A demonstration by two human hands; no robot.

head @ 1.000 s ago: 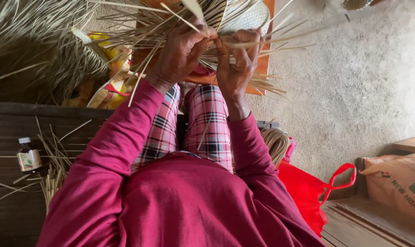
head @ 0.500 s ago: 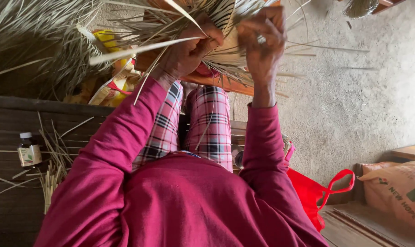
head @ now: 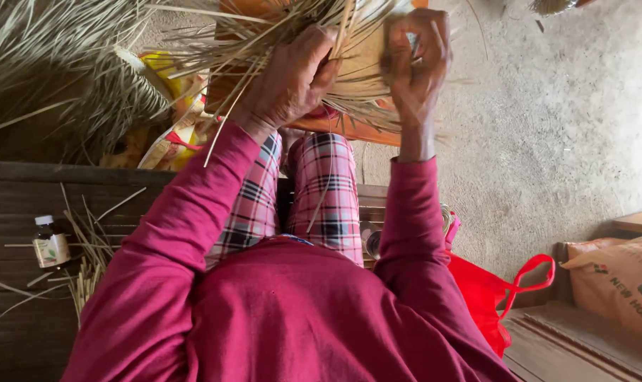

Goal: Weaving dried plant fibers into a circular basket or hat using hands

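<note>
Woven straw piece (head: 356,64): being held above the knees, loose strands fanning outward to left and right, long axis unclear. Left hand (head: 292,78) gripping its strands; right hand (head: 416,60) pinching its edge. Small brown bottle (head: 50,242) standing on the wooden bench (head: 24,205), contents unreadable. Red bag (head: 490,297) lying at right, contents hidden.
</note>
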